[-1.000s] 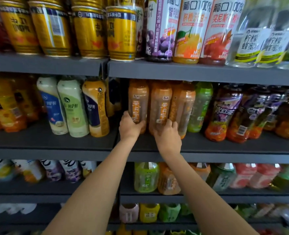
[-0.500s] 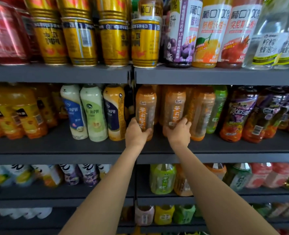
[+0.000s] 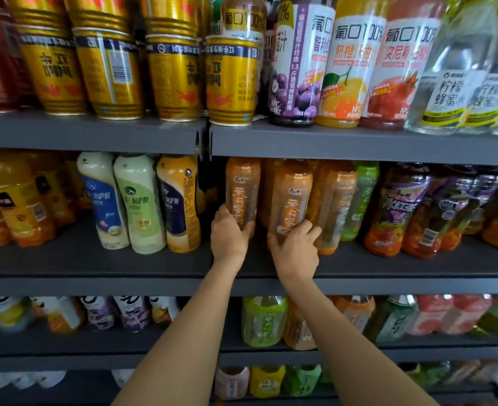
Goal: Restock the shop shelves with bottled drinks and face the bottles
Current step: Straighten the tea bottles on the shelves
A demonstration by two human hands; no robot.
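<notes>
At mid-frame, both hands grip full orange tea bottles low down: left hand [image 3: 230, 235] on the left bottle [image 3: 242, 191], right hand [image 3: 296, 249] on the middle bottle [image 3: 291, 200], probably heavy, smooth plastic best held near the base.

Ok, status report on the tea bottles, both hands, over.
Left hand grips leftmost orange tea bottle. Right hand grips second orange tea bottle. Both upright on middle shelf. Third orange bottle close beside; nothing blocking.

Top shelf: purple grape juice bottle [image 3: 302, 65] reads "100%", "NFC" and "1.5斤"; orange juice bottle [image 3: 348, 68] reads "100%"; clear bottle [image 3: 449, 83] reads "柠檬蜂蜜水"; middle shelf: blue-labelled milk tea bottle [image 3: 103, 200] reads "阿萨姆"; purple-labelled tea bottle [image 3: 395, 206] reads "冰红茶".
</notes>
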